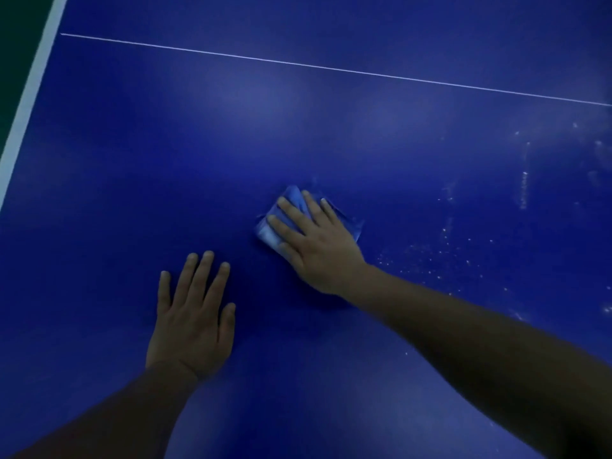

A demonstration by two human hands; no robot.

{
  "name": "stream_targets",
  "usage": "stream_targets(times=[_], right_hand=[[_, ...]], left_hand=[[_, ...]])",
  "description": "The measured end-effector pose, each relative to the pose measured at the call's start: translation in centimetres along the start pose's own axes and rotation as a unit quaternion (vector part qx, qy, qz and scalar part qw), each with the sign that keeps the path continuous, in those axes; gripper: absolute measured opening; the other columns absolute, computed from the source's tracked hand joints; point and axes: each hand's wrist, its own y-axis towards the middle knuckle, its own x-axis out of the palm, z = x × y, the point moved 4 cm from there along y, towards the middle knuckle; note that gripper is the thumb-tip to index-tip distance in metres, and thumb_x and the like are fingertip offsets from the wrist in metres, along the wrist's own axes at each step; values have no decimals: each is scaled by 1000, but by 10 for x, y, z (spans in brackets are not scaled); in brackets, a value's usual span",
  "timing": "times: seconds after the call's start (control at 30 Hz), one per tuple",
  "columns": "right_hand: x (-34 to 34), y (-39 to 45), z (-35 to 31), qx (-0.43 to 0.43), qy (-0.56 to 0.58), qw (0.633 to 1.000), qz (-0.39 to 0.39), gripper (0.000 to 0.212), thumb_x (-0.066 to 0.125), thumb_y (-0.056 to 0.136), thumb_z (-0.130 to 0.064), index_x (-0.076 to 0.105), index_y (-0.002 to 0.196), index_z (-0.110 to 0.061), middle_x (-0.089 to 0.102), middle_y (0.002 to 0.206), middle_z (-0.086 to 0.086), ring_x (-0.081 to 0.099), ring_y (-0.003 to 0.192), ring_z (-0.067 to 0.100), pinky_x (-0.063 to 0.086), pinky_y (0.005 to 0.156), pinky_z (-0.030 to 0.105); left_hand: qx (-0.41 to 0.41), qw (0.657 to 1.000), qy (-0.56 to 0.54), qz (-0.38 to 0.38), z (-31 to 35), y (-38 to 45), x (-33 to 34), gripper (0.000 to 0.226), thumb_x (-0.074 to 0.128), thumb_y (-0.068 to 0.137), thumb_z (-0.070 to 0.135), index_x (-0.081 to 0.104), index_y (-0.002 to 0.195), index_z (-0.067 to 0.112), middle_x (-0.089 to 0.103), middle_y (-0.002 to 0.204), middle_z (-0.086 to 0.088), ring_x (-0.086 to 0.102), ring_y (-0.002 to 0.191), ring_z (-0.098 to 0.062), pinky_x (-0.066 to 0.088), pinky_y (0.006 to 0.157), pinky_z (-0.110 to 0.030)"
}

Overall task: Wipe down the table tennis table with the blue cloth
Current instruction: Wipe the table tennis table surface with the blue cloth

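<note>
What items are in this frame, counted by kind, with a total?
Hands: 2, left hand flat on the table, right hand pressing the cloth
Cloths: 1
Tables: 1
Total: 4

— What do we see on the table tennis table [298,134]?
— We see a folded blue cloth [275,226] under our right hand [318,246], our left hand [192,323] flat beside it, white specks [447,253] to the right.
</note>
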Motion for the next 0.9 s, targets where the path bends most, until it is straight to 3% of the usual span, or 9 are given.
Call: stream_targets(times=[0.1, 0.2, 0.3, 0.37, 0.47, 0.57, 0.63, 0.8, 0.9], right_hand=[[-1, 2, 94, 67, -69, 995, 15, 56, 6, 105, -37, 27, 156, -24, 26, 163, 11, 18, 148, 47, 22, 113, 64], [-11, -17, 212, 205, -100, 974, 16, 46, 26, 100, -18, 34, 144, -8, 37, 152, 22, 30, 141, 53, 34, 99, 70], [-16, -33, 217, 217, -93, 971, 30, 48, 20, 104, -26, 46, 137, -1, 35, 155, 25, 26, 142, 54, 31, 102, 72], [-10, -49, 165, 134, -78, 988, 8, 59, 11, 107, -38, 39, 149, -7, 32, 158, 23, 22, 145, 53, 25, 109, 71], [14, -125, 83, -160, -97, 981, -54, 52, 22, 107, -40, 36, 153, -21, 27, 163, 12, 17, 149, 48, 19, 116, 66], [6, -131, 99, -246, -108, 961, -59, 50, 30, 107, -45, 37, 153, -27, 24, 164, 4, 15, 151, 42, 19, 119, 60], [1, -86, 130, -200, -129, 970, -41, 45, 32, 109, -34, 41, 150, -18, 33, 160, 13, 22, 148, 47, 25, 112, 66], [-30, 1, 182, 187, 4, 980, 63, 56, 16, 106, -48, 26, 157, -29, 20, 166, 6, 15, 151, 41, 14, 120, 61], [-14, -38, 139, 51, -32, 997, 46, 54, 22, 107, -44, 35, 154, -22, 28, 162, 13, 24, 145, 50, 22, 115, 65]], left_hand=[[1, 1000, -4, -1, 0, 0, 1, 62, 25, 101, 43, 29, 155, 13, 16, 167, -7, 8, 156, -25, 5, 121, -57], [2, 1000, -14, -2, 0, 1, 2, 62, 26, 101, 42, 29, 155, 13, 15, 167, -6, 7, 156, -24, 3, 122, -56], [1, 1000, -13, -2, -1, 1, 1, 62, 27, 100, 41, 30, 155, 13, 16, 167, -7, 8, 156, -25, 2, 122, -56], [0, 1000, -13, -2, -1, 0, 0, 62, 27, 100, 41, 29, 155, 12, 16, 167, -8, 8, 156, -26, 3, 122, -57], [1, 1000, -11, -2, -1, 1, 1, 63, 27, 100, 41, 30, 155, 12, 16, 167, -8, 7, 156, -26, 1, 123, -56], [0, 1000, -10, -3, -1, 2, 1, 64, 27, 99, 41, 31, 155, 11, 17, 167, -9, 7, 156, -26, -1, 123, -55], [-1, 1000, -8, -6, -2, 2, 1, 64, 27, 99, 41, 31, 155, 12, 16, 167, -9, 6, 156, -25, -2, 123, -55], [-5, 1000, -11, -6, -1, 2, 1, 64, 27, 99, 41, 31, 156, 12, 16, 167, -8, 5, 156, -24, -3, 123, -54], [-2, 1000, -8, -7, -1, 1, 0, 63, 27, 99, 41, 30, 156, 12, 15, 167, -8, 4, 156, -24, -3, 123, -54]])
